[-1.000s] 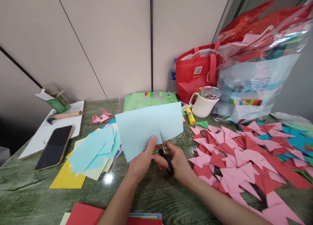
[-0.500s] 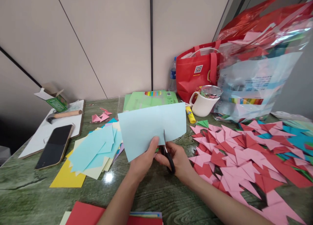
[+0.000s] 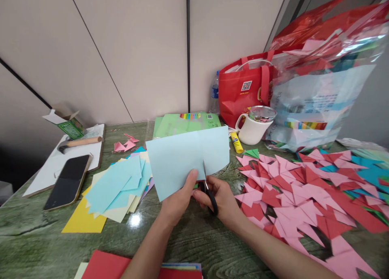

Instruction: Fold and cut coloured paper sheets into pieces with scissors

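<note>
Cutting light blue paper over the green table

My left hand (image 3: 179, 202) pinches the light blue sheet (image 3: 187, 159) upright by its bottom edge; my right hand (image 3: 220, 200), fingers curled through the scissors (image 3: 209, 192), points the blades up into it.

**Paper covers a green bench**

A green wood-grain bench (image 3: 194, 238) carries paper from end to end. At left, a white board (image 3: 45, 171) lies by the edge with a dark phone (image 3: 68, 182) partly on it. Loose blue and cream sheets (image 3: 115, 186) overlap a yellow sheet (image 3: 82, 222) near the middle, with pink scraps (image 3: 126, 143) behind them. Pink and red folded pieces (image 3: 291, 190) spread across the right side. Toward the wall stand a green paper pack (image 3: 182, 123), a yellow glue stick (image 3: 236, 142), a white mug (image 3: 253, 129), a red bag (image 3: 243, 88) and a clear plastic bag (image 3: 319, 96). A red sheet (image 3: 106, 267) lies at the near edge.
</note>
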Available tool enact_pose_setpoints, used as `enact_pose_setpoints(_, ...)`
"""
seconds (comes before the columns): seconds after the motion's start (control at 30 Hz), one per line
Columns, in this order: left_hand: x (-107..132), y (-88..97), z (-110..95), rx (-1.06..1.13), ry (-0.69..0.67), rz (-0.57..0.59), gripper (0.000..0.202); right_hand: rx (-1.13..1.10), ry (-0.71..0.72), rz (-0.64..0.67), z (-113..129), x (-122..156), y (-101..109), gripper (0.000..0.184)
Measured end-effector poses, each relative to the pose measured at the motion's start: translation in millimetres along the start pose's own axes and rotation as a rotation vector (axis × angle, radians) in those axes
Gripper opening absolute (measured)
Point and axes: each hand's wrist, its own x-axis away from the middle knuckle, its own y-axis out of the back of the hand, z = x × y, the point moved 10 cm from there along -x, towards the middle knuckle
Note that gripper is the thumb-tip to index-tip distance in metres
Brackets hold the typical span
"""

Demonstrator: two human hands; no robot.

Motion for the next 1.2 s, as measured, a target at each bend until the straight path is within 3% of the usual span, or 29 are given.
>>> enact_pose_setpoints(0.93, 1.4, -9.2, 4.6, 0.034, 0.021, 0.112, 0.038, 0.041, -0.016, -0.017, -5.0, -0.4, 2.1, 0.032)
enact_pose_setpoints(1.2, 1.2, -7.5, 2.7, 0.03, 0.017, 0.085, 0.038, 0.025, -0.046, -0.021, -7.1, 0.1, 1.9, 0.034)
